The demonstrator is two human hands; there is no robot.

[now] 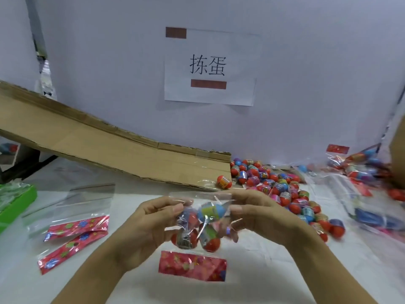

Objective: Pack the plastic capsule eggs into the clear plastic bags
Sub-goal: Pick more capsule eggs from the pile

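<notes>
While your left hand [151, 224] and right hand [252, 216] each pinch crinkly clear bag [197, 227] at centre, above white surface [263, 270]: grip grasping film, four glossy oval capsule eggs [209, 210] inside. Loose egg pile [282, 187] far right, beside corrugated cardboard ramp [109, 145].

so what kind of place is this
Probably a small hand-packing workstation: a heap of loose capsule eggs, a cardboard chute sloping down to it, and empty clear bags laid ready.

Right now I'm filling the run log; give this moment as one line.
left hand: pinches bag | right hand: pinches bag | bag: held up, eggs inside | loose eggs: right
</notes>
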